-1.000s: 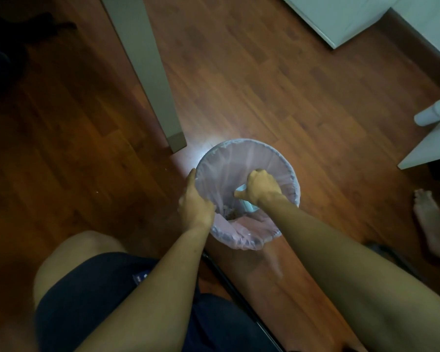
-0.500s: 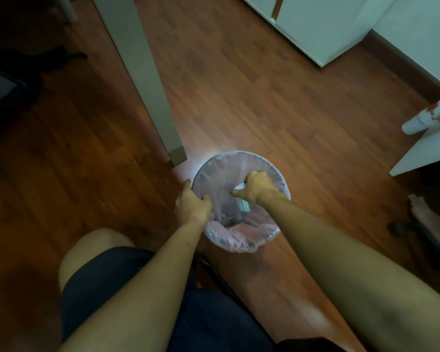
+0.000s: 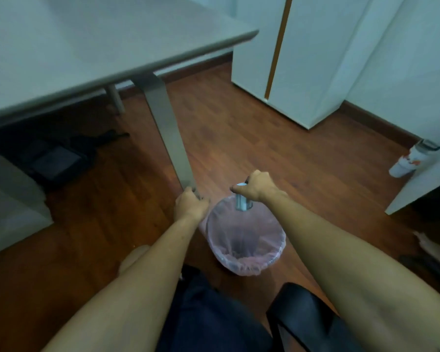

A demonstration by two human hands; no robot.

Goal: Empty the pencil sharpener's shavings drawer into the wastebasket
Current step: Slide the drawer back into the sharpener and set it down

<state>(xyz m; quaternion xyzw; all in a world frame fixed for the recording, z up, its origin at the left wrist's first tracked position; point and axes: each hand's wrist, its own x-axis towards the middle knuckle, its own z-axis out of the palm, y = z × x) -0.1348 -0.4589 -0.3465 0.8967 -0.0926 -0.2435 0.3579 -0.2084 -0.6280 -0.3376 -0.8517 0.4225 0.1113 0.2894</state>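
Drawer lifted clear of the basket; the emptying looks finished.

The desk (image 3: pixel 87 47) now fills the upper view where a second ago only floor and its leg showed, so the person has straightened up. The wastebasket (image 3: pixel 249 265), lined with a pink bag, stands on the floor by the desk leg (image 3: pixel 168 128). The right hand (image 3: pixel 258 186), previously down inside the bag, now sits above the far rim, fingers closed on the shavings drawer (image 3: pixel 241 203), which hangs upended. The left hand (image 3: pixel 189 205) has come off the rim, fingers curled; whether it grips anything I cannot tell.
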